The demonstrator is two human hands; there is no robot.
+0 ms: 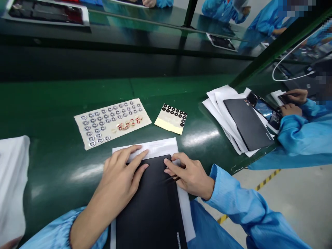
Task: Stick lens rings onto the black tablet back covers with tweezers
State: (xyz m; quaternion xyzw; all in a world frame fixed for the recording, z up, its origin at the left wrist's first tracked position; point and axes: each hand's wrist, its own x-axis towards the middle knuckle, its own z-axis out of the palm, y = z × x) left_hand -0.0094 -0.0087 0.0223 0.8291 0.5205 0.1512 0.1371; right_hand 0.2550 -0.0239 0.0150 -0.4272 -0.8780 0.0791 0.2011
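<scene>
A black tablet (153,204) lies back side up on white paper (160,147) in front of me, its lettering near the bottom edge. My left hand (121,173) rests across its upper left corner, fingers stretched out and lying on the tablet and paper. At the upper right corner, my right hand (188,173) presses thumb and index finger against the tablet. Slim dark tweezers (176,178), partly hidden and blurred, stick out from under that hand's fingers. Beyond the tablet lie a sheet of clear ring-shaped stickers (103,121) and a smaller sheet of black ring stickers (172,117).
To the right, another black tablet (249,122) sits on stacked white papers (220,100). A co-worker's hands (293,103) are beside it. White material (12,183) lies at the left. A raised shelf (129,34) with tablets runs along the back; a green post (269,45) slants at right.
</scene>
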